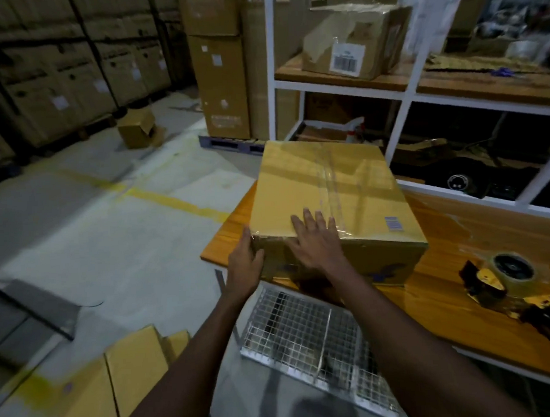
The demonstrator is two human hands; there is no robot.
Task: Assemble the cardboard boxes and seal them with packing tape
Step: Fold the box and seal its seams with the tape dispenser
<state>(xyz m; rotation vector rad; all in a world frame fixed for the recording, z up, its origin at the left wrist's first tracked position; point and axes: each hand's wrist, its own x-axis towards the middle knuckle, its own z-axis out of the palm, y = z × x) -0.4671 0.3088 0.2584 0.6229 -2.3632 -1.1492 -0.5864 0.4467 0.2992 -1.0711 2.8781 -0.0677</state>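
**A:** Where is the box, and how is it held?

**B:** The cardboard box (324,189) is set on the near left corner of the wooden table (440,295), flaps closed, with clear tape (328,179) run along its top seam. The right hand (317,241) is laid flat over the near top edge, fingers straight and spread. The left hand (244,261) is pressed against the near left corner, fingers straight, thumb on the front face. Nothing is clamped.

**A:** What could go wrong from here?

**B:** The box is placed close to the table's edge, so it could be tipped off toward the floor if it is dragged any further left. The tape end on the front face could be left wrinkled or lifted if it is not smoothed down firmly. The tape dispenser (504,287) is found well apart to the right, so a reach would be needed for another strip.

**A:** And the surroundings?

**B:** A wire basket (300,332) is seen below the table's front edge. Flat cardboard (132,378) is laid on the concrete floor (125,249), where a yellow line (176,201) is painted. White shelving (405,103) is set behind, and cartons (56,80) are piled along the far wall.
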